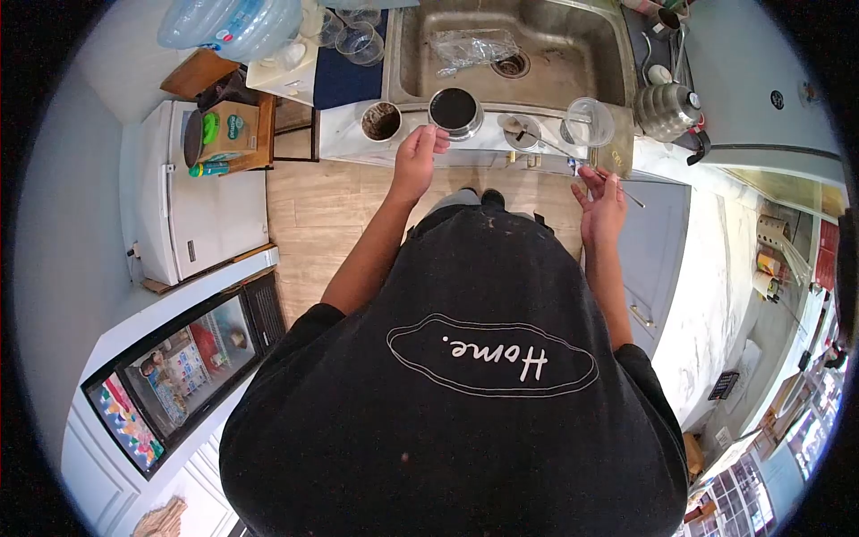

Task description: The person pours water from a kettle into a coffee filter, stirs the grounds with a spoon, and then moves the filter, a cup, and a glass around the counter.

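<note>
My left hand (420,159) has its fingers closed at the near side of a round metal cup (468,132) with a dark inside or top; how the fingers grip it is partly hidden. In my right hand (602,204) is a long thin-handled spoon (557,147), pinched between the fingers. Its far end lies over a small clear cup (532,140) on the counter. Left of the metal cup stands a white cup (382,122) with brown residue inside. A clear plastic cup (589,123) stands right of the spoon's far end.
Behind the cups is a steel sink (564,67) with a crumpled clear plastic bag (474,48) in it. A metal kettle (667,115) stands at the right. Clear cups (360,43) rest on a dark blue cloth (347,82) at the left. Large water bottles (237,29) lie beyond.
</note>
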Available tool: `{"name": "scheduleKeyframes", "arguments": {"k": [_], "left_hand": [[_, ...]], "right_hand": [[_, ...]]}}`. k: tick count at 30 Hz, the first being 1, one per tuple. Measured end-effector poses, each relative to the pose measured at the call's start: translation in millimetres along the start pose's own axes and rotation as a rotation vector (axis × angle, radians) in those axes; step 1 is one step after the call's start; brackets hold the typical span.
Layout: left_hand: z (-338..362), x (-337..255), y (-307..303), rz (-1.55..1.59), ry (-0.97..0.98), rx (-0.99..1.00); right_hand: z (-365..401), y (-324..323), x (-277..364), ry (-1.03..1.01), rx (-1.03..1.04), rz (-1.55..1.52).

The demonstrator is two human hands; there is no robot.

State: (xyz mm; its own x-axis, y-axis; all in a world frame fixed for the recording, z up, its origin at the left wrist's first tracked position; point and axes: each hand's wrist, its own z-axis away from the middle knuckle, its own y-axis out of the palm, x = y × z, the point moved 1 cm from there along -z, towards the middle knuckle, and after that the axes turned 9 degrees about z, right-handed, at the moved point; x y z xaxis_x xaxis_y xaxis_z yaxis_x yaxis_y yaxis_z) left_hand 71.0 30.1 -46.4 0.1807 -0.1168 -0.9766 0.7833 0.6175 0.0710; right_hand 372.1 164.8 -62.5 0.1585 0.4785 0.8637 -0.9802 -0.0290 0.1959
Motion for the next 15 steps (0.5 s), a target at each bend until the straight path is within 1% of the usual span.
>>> {"name": "scheduleKeyframes", "arguments": {"k": [7, 15], "left_hand": [[-1.4, 7.4, -4.1, -0.072, 0.02, 0.029], [-2.0, 3.8, -1.8, -0.057, 0.027, 0.014]], "right_hand": [[7.9, -10.2, -9.4, 0.034, -0.021, -0.048], [13.6, -21.3, -16.1, 0.031, -0.029, -0.079]]}}
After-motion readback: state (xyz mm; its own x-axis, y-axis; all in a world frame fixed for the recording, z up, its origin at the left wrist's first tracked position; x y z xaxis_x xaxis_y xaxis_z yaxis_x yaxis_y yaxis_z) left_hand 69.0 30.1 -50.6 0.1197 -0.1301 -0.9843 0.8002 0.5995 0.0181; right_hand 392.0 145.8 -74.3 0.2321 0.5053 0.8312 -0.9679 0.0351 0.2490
